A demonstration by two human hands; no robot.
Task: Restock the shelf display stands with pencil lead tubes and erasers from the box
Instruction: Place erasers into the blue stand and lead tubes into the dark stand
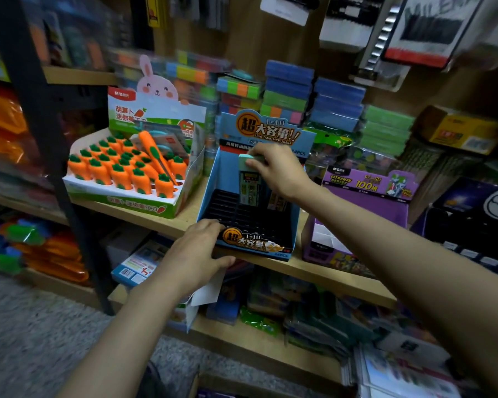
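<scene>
Loading the stand [210, 179] is the step in hand: the right hand [276, 170] pinches a tube [249, 182] by its mint cap, upright over the back slots, while the left hand [196, 251] grips the stand's front left corner at the shelf [314, 271] edge. Next the tube wants lowering straight into a free slot — cap let go only once seated. The black grid is mostly bare; one or two more tubes seem to stand behind the right wrist, though blur hides them. Left of the stand, the carrot tray [121, 196] is nearly full.
</scene>
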